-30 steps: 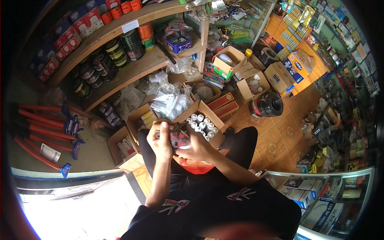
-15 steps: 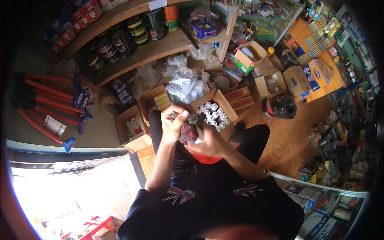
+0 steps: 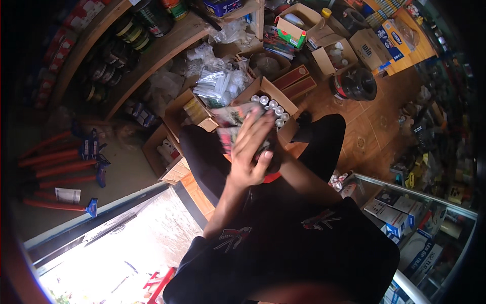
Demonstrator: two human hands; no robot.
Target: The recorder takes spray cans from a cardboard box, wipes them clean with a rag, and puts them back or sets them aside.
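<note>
In the middle of the head view, a grimy, patterned cloth point(image 3: 227, 117) with grey, pink and red lies over whatever is between my hands. My left hand point(image 3: 250, 147) is pressed on it, fingers together and bent slightly over it, thumb at the right. Behind it sits my right hand point(image 3: 279, 158), its fingers hidden by the cloth and left hand. Just beyond, an open carton point(image 3: 288, 103) holds several silver-topped cylinders point(image 3: 264, 100). My dark-clothed legs are either side of something red, largely covered.
Wooden shelves point(image 3: 136, 81) with cans rise at upper left. Orange-handled tools point(image 3: 61, 162) lie left. Cartons point(image 3: 328, 61) and a black coil point(image 3: 354, 83) stand upper right, a glass display case point(image 3: 415, 228) lower right. A bright opening point(image 3: 101, 263) is at lower left.
My left hand has moved from gripping the bundle's side to lying across its top, and the cloth is spread wider. My right hand has become mostly hidden. The view has shifted.
</note>
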